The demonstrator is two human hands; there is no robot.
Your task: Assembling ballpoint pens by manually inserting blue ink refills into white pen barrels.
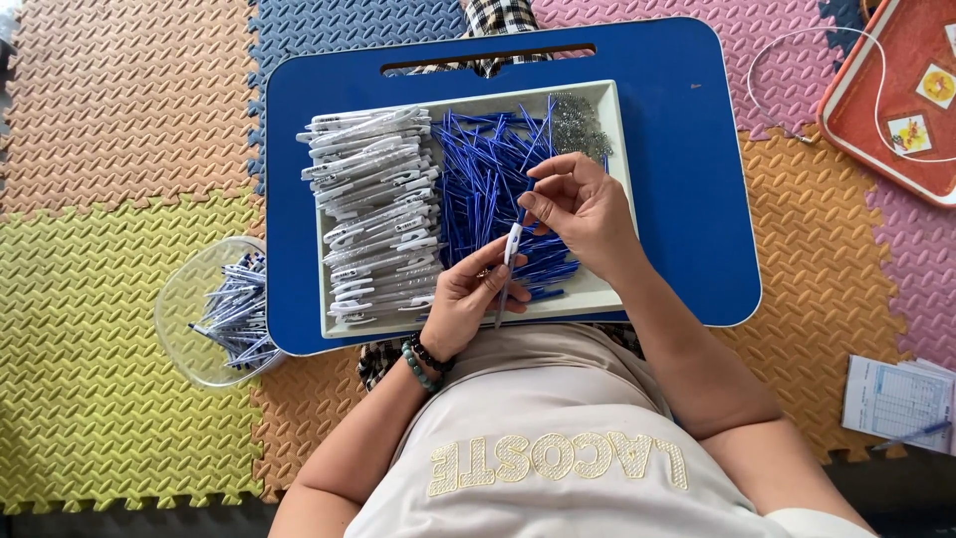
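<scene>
Torso: nearest the lens, a beige shirt point(558, 448) is filling the lower middle of the view, with both forearms reaching up from it toward the grip.
Left hand: the left hand point(468, 299) is curling its fingers shut around the lower part of a pen barrel point(511, 246), thumb pressing on the white body; a beaded bracelet point(423, 364) is sitting on the wrist just below.
Right hand: the right hand point(583, 204) is pinching thumb and forefinger together on a thin blue refill point(525, 202) that is standing at the barrel's upper end, the other fingers arching over it.
Pen barrel: it is being held nearly upright between the two hands, above the near edge of the tray.
Behind the grip: a white tray point(609, 289) is lying under both hands, and a heap of blue refills point(478, 179) is spreading directly behind the fingers.
Left of the grip: a stack of white pen barrels point(373, 214) is filling the tray's other half.
Far corner beyond the right hand: a small pile of metal springs point(578, 125) is lying there.
Under the tray: a blue lap desk point(687, 169) is carrying it.
Far left of the grip: a clear bowl point(184, 299) is holding assembled pens point(234, 309) on the foam mat floor point(100, 299).
Far right of the grip: a red tray point(896, 90) and a printed paper sheet point(896, 399) are lying well apart from the hands.
</scene>
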